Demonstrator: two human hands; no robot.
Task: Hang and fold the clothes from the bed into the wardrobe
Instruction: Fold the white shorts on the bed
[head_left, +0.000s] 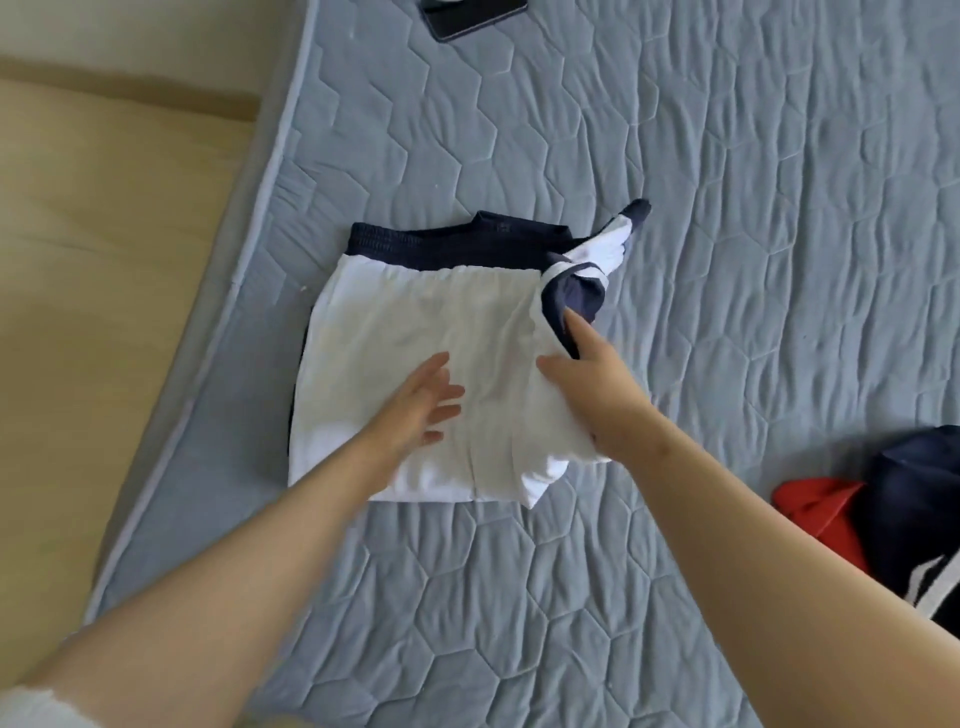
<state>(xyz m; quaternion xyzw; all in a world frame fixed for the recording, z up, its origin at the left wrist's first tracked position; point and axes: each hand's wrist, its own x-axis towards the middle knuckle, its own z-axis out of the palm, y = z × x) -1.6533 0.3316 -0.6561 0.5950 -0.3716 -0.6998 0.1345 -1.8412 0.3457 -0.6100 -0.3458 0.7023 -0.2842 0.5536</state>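
A white shirt with navy collar and trim (415, 322) lies folded into a rough rectangle on the blue quilted mattress (727, 208). One navy-tipped sleeve sticks out at its upper right. My left hand (421, 405) rests flat on the white fabric with its fingers spread. My right hand (592, 395) lies on the shirt's right edge, thumb on top and forefinger touching the navy sleeve fold; whether it pinches the cloth is hidden.
A navy garment with white stripes (919, 525) and something red (815, 509) lie at the right edge of the bed. A dark phone (467, 15) lies at the top. Beige floor (104, 286) runs along the mattress's left side.
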